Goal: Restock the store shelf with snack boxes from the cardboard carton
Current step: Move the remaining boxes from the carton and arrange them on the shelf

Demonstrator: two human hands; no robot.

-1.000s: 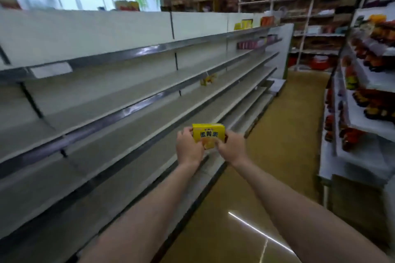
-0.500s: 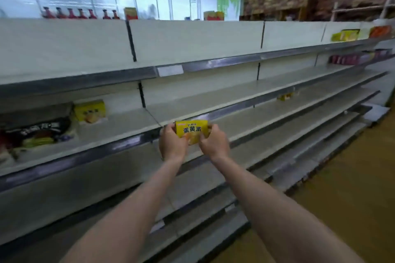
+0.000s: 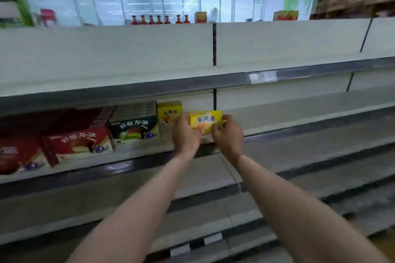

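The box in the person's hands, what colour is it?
Bright yellow, with blue lettering on its front; the box shows clearly in the head view.

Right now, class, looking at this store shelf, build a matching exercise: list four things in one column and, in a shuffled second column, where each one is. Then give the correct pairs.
Things
1. yellow cardboard snack box with blue lettering
2. dark green cardboard cake box
3. row of red bottles
4. white price label

Places
A. on top of the shelving unit, at the back
B. held between the left hand and the right hand
C. on the front rail of the upper shelf
D. standing on the shelf between red cardboard boxes and another yellow box

Pairs: 1-B, 2-D, 3-A, 4-C
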